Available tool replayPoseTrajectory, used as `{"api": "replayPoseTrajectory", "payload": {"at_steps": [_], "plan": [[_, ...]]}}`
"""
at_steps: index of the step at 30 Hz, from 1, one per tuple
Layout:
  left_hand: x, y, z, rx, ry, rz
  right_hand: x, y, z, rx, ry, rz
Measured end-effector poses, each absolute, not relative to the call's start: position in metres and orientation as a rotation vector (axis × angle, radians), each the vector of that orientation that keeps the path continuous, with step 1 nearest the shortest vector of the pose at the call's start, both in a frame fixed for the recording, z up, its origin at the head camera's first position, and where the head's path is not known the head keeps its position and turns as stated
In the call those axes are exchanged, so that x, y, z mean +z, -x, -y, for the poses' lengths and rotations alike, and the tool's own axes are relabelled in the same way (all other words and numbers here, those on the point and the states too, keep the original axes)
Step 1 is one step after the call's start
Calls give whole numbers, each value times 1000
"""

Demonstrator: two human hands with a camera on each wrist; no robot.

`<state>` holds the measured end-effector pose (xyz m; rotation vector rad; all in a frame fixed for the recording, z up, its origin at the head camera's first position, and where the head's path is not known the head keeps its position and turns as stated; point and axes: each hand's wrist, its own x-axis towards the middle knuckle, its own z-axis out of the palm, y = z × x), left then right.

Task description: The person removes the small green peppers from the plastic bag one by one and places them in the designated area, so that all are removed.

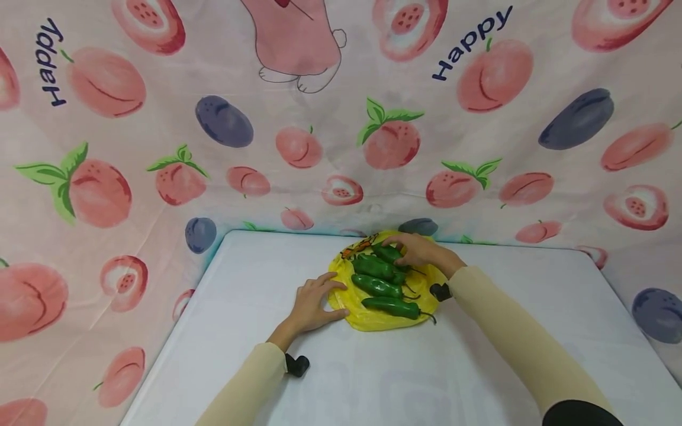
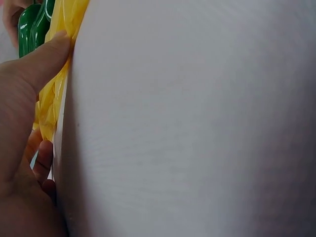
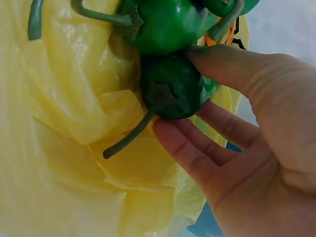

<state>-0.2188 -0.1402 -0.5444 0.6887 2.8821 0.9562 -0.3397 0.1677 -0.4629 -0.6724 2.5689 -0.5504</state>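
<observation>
Several glossy green chili peppers [image 1: 391, 306] lie in a rough column on a flattened yellow plastic bag [image 1: 364, 322], their stems pointing mostly right. My right hand [image 1: 422, 249] reaches over the bag's far side and holds the farthest pepper [image 3: 170, 91] near its stem end, thumb on one side and fingers on the other in the right wrist view. At the bag's left edge, my left hand [image 1: 311, 303] rests with thumb and fingers spread apart. In the left wrist view its thumb [image 2: 49, 59] touches the yellow plastic.
The bag lies near the far edge of a white table [image 1: 224, 307]. Behind it hangs a pink cloth [image 1: 319, 106] printed with peaches and dark plums. A black wrist mount [image 1: 297, 365] sits by the left sleeve, another [image 1: 440, 291] by the right.
</observation>
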Motion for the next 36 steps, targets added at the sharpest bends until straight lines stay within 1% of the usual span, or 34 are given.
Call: {"api": "replayPoseTrajectory", "payload": {"at_steps": [10, 16, 24, 36], "plan": [[-545, 217, 142, 1036, -712, -2857, -465, 337, -168, -573, 722, -2593], [-545, 217, 143, 1096, -729, -2832, -462, 336, -175, -577, 796, -2604], [-544, 217, 144, 1111, -690, -2832, -444, 326, -190, -601, 886, -2610], [-545, 218, 142, 1112, -647, -2835, -425, 312, -214, -834, 842, -2628]]}}
